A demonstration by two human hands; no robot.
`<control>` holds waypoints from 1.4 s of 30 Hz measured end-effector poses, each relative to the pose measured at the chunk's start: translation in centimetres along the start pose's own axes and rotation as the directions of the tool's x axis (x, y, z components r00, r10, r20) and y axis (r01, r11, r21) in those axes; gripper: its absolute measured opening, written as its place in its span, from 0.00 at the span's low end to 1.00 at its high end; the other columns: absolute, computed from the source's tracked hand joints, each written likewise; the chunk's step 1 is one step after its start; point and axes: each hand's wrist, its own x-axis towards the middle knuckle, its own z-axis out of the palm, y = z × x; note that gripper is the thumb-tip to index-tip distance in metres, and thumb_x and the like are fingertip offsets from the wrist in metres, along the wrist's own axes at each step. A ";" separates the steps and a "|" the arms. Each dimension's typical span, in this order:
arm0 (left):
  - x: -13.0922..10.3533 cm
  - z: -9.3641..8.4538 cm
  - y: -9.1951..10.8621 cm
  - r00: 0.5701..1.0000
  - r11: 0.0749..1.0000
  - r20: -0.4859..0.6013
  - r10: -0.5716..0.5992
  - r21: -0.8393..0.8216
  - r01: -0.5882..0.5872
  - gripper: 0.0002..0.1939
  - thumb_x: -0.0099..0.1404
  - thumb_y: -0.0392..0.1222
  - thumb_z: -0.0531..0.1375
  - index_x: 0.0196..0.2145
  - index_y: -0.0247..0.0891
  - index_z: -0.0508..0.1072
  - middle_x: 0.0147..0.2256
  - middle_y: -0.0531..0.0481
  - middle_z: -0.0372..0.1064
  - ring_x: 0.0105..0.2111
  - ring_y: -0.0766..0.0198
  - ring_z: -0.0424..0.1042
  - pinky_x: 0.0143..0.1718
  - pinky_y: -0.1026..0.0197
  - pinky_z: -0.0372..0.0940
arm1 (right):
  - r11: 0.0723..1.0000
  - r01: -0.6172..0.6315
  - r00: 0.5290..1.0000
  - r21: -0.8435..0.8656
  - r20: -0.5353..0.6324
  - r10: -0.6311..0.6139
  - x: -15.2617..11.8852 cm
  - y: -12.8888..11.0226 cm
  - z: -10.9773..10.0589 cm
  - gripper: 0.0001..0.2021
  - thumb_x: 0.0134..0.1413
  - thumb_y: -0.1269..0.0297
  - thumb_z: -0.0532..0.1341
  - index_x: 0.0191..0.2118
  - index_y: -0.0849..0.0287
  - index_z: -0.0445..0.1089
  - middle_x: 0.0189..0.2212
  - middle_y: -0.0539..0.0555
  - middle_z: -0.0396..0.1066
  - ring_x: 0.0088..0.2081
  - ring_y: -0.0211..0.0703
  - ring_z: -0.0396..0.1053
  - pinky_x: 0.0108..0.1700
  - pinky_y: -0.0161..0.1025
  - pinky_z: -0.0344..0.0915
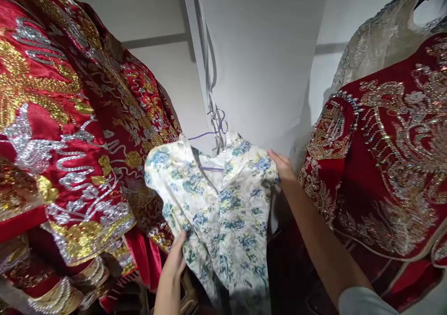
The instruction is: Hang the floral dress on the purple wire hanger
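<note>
A white short-sleeved dress with blue, green and yellow flowers hangs in front of me on a thin purple hanger. Its neck is a deep V, and the hem falls out of sight below. My left hand is closed on the dress's left side near the waist, thumb in front and fingers hidden behind the cloth. At the right shoulder, my right hand grips the edge of the short sleeve, its other fingers mostly behind the fabric.
Red jackets with gold and silver embroidery hang close on the left. To the right are a beaded dark red garment and a pale lace one. A metal rail with hooks runs down the white wall.
</note>
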 end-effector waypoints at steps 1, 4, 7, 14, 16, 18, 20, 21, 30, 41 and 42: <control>-0.2 -0.4 -0.8 0.999 0.999 0.029 -0.037 -0.011 0.037 0.20 0.64 0.40 0.64 0.53 0.35 0.74 0.48 0.39 0.76 0.57 0.50 0.71 0.61 0.51 0.63 | 0.999 -0.026 1.000 -0.024 0.013 0.026 0.0 0.4 0.0 0.20 0.41 0.43 0.70 0.28 0.56 0.71 0.24 0.54 0.75 0.33 0.53 0.76 0.30 0.41 0.68; -1.1 -0.3 -3.2 0.989 1.000 0.147 -0.022 -0.008 0.023 0.35 0.54 0.40 0.72 0.59 0.37 0.69 0.55 0.40 0.73 0.60 0.49 0.67 0.65 0.50 0.57 | 0.992 -0.007 0.995 -0.124 -0.104 -0.006 -0.8 2.0 -1.2 0.20 0.47 0.44 0.67 0.34 0.57 0.72 0.31 0.55 0.76 0.38 0.52 0.74 0.35 0.41 0.68; -2.1 1.4 -5.3 0.981 1.000 0.192 0.013 0.010 -0.015 0.40 0.52 0.46 0.74 0.61 0.39 0.68 0.59 0.39 0.68 0.63 0.48 0.63 0.67 0.49 0.52 | 0.945 0.195 0.875 -0.262 -0.389 -0.289 -3.4 4.6 -2.5 0.19 0.52 0.48 0.64 0.43 0.57 0.70 0.43 0.55 0.73 0.46 0.49 0.71 0.44 0.40 0.67; -2.7 5.2 -7.6 0.957 0.998 0.288 0.023 0.050 -0.039 0.39 0.51 0.51 0.73 0.59 0.38 0.70 0.59 0.39 0.69 0.65 0.46 0.59 0.69 0.47 0.47 | 0.953 -0.083 0.982 -0.292 0.138 0.128 -12.8 12.6 1.7 0.18 0.60 0.45 0.57 0.30 0.55 0.64 0.23 0.48 0.63 0.24 0.41 0.62 0.29 0.38 0.60; -2.6 5.1 -7.4 0.953 0.996 0.303 0.029 0.072 -0.053 0.39 0.51 0.51 0.73 0.58 0.37 0.71 0.59 0.39 0.69 0.65 0.46 0.59 0.68 0.47 0.48 | 0.938 -0.073 0.952 -0.340 0.257 0.167 -13.5 13.3 2.9 0.20 0.63 0.44 0.55 0.27 0.55 0.62 0.20 0.47 0.60 0.24 0.40 0.61 0.29 0.37 0.57; -2.5 4.6 -7.4 0.954 0.993 0.298 0.031 0.099 -0.063 0.37 0.52 0.52 0.72 0.57 0.37 0.71 0.58 0.38 0.69 0.64 0.47 0.61 0.68 0.47 0.49 | 0.929 -0.037 0.956 -0.367 0.258 0.140 -13.2 13.2 3.2 0.22 0.63 0.44 0.55 0.25 0.55 0.62 0.18 0.46 0.58 0.23 0.39 0.59 0.29 0.37 0.55; -2.2 3.8 -7.6 0.958 0.986 0.280 0.056 0.135 -0.097 0.35 0.53 0.52 0.71 0.56 0.37 0.72 0.55 0.38 0.71 0.62 0.47 0.63 0.67 0.47 0.51 | 0.926 -0.045 0.953 -0.375 0.261 0.152 -12.7 12.7 3.0 0.21 0.61 0.45 0.56 0.24 0.56 0.63 0.18 0.46 0.58 0.23 0.38 0.58 0.29 0.37 0.54; -2.1 3.5 -7.8 0.964 0.978 0.249 0.093 0.161 -0.136 0.34 0.53 0.52 0.71 0.55 0.37 0.72 0.54 0.38 0.72 0.61 0.47 0.65 0.66 0.46 0.52 | 0.930 -0.063 0.952 -0.361 0.258 0.165 -12.5 12.4 2.8 0.21 0.61 0.46 0.57 0.24 0.56 0.63 0.17 0.46 0.58 0.22 0.38 0.58 0.28 0.36 0.53; -2.1 5.5 -7.5 0.380 0.234 0.188 0.906 0.526 -0.817 0.29 0.60 0.40 0.67 0.57 0.40 0.66 0.53 0.39 0.66 0.56 0.51 0.66 0.58 0.48 0.62 | 0.938 -0.107 0.916 -0.331 0.334 0.222 -14.0 10.3 2.8 0.16 0.62 0.54 0.57 0.27 0.58 0.70 0.18 0.48 0.67 0.21 0.36 0.59 0.26 0.35 0.54; -1.1 10.1 -6.3 0.552 0.286 0.568 0.610 0.492 -0.822 0.08 0.68 0.37 0.51 0.30 0.41 0.60 0.23 0.56 0.55 0.23 0.66 0.57 0.28 0.65 0.54 | 0.974 -0.128 0.935 -0.187 0.304 0.181 -5.6 3.8 6.0 0.13 0.52 0.56 0.66 0.26 0.61 0.73 0.18 0.48 0.67 0.19 0.32 0.58 0.22 0.33 0.54; -0.8 10.0 -6.3 0.562 0.260 0.591 0.579 0.520 -0.814 0.07 0.67 0.36 0.51 0.30 0.41 0.60 0.23 0.56 0.55 0.23 0.65 0.57 0.28 0.64 0.53 | 0.984 -0.100 0.939 -0.147 0.313 0.142 -4.0 2.6 6.8 0.13 0.51 0.56 0.67 0.25 0.61 0.72 0.18 0.48 0.67 0.19 0.31 0.57 0.21 0.32 0.54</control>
